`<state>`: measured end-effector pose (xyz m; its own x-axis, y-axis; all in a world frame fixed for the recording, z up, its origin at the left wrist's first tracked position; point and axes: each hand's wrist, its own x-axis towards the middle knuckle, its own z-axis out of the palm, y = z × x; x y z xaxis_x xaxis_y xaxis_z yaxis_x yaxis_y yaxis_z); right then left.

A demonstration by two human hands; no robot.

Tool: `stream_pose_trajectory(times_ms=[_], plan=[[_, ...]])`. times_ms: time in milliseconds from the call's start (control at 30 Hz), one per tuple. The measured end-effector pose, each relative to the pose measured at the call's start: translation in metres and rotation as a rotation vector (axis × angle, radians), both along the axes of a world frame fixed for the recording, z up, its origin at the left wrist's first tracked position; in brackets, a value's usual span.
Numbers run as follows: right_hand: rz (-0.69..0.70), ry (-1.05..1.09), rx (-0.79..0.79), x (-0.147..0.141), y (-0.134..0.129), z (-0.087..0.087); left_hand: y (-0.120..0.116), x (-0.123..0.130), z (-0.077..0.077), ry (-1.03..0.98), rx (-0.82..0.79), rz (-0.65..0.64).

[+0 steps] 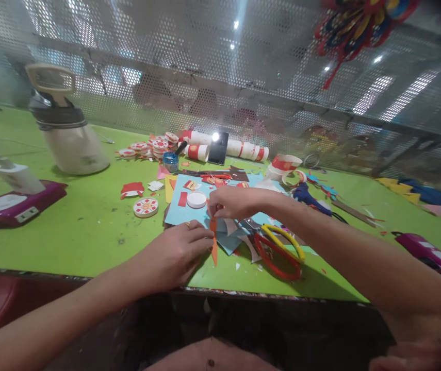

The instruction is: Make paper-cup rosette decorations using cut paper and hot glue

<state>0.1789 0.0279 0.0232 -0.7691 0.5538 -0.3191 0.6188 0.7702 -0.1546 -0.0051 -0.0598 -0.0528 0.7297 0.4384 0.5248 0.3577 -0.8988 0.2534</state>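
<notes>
An orange paper strip [214,250] with a pointed lower end lies near the table's front edge. My left hand [179,252] rests on the table to its left, fingertips together and gripping the strip's edge. Over the strip's upper end, my right hand [233,202] is closed in a pinch; its fingers partly hide that end. Just left of the right hand sits a white round disc [196,200] on light blue paper [177,208]. Large scissors with red and yellow handles [282,252] lie below my right forearm, among grey-blue paper scraps [230,245].
At left stand a spray bottle [73,141] and a purple power socket [22,206]. A patterned disc [146,207], a blue paint jar [170,162] and a lit phone [218,148] lie around the papers. Paper cups [243,149] line the back; a glue gun [309,198] is at right.
</notes>
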Motion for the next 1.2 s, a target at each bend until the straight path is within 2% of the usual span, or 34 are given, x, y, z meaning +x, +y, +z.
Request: stream_pose_trajectory(times_ms=[67,167,200,267,333,500,567,700,833,933,1033,1200], plan=[[-0.001,0.012,0.028,0.002,-0.009,0.013,0.001,-0.002,0.005,-0.147,-0.181,0.123],[0.023,0.072,0.034,0.007,-0.023,0.032,0.004,-0.001,0.016,-0.342,-0.597,0.321],[0.037,0.100,0.024,0.009,-0.027,0.037,0.005,0.001,0.019,-0.379,-0.757,0.322],[0.057,0.155,0.005,0.012,-0.033,0.043,0.005,0.006,0.024,-0.412,-1.032,0.243],[0.062,0.190,0.000,0.015,-0.037,0.045,0.003,0.013,0.028,-0.418,-1.159,0.199],[0.051,0.252,-0.026,0.023,-0.040,0.045,-0.002,0.027,0.033,-0.471,-1.137,0.258],[-0.029,0.321,-0.013,0.030,-0.039,0.044,-0.002,0.028,0.033,-0.513,-1.156,0.250],[-0.283,0.538,0.070,0.052,-0.036,0.035,0.003,0.028,0.025,-0.597,-1.237,0.240],[-0.371,0.622,0.058,0.071,-0.040,0.016,0.015,0.027,0.021,-0.652,-1.309,0.200],[-0.431,0.693,0.022,0.076,-0.044,0.003,0.026,0.032,0.026,-0.680,-1.322,0.181],[-0.485,0.791,-0.028,0.077,-0.044,-0.006,0.037,0.039,0.036,-0.646,-1.250,0.174],[-0.610,0.880,0.021,0.082,-0.040,-0.023,0.062,0.042,0.047,-0.670,-1.127,0.182]])
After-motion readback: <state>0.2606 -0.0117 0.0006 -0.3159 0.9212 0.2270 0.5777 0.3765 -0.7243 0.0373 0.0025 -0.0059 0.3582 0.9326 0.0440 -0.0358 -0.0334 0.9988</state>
